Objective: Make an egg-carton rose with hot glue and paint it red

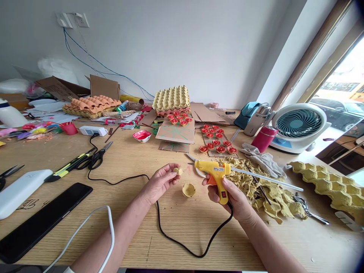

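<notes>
Pinched in the fingertips of my left hand (163, 180) is a small piece of yellow egg carton (178, 171), cup-like in shape. My right hand (234, 197) grips a yellow hot glue gun (213, 172) by its handle, fingers at the orange trigger. A clear glue stick (267, 179) sticks out of the gun's back, and its nozzle points left toward the carton piece, apart from it. On the table between my hands sits a yellow carton cup (189, 190) with petal-like edges. The gun's black cord (182, 244) loops below.
Torn carton scraps (264, 189) lie right of the gun, beside an egg tray (330, 185). Red paper roses (216, 142) stand on cardboard behind. Scissors (96, 157), a box cutter (69, 166), a phone (45, 222) and a white cable (110, 227) are left. A fan (298, 125) stands at the back right.
</notes>
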`<state>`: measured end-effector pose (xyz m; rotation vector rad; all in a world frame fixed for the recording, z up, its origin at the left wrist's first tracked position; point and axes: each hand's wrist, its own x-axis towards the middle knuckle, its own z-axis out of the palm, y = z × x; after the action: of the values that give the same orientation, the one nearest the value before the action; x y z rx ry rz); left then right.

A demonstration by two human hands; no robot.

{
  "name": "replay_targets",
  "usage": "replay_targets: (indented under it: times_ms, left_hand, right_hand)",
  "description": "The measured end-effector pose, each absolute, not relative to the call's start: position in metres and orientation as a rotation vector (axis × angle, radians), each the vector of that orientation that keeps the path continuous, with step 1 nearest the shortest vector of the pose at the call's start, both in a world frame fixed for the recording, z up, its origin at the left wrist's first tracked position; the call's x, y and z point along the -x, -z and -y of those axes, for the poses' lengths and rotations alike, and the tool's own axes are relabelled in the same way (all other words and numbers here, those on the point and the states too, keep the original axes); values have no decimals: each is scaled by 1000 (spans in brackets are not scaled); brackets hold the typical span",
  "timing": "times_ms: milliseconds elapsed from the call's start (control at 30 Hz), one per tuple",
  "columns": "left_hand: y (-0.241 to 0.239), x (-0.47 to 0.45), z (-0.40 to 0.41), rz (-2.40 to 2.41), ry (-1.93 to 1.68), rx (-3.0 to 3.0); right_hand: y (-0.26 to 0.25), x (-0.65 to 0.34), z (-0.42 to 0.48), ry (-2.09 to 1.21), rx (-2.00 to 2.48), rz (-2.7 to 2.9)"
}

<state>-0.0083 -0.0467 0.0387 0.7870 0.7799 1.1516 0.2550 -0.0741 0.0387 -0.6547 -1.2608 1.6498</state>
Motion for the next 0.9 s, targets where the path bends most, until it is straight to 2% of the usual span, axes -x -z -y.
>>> replay_targets:
  times_ms: [233,900]
  left_hand:
    - [-38,8,47,-793,-1159,-789]
    - [-38,7,47,-826,-1157,-828]
  right_hand:
    - [-37,-255,79,-1527,778,1491]
    - [-34,-256,79,-1429,804,1589]
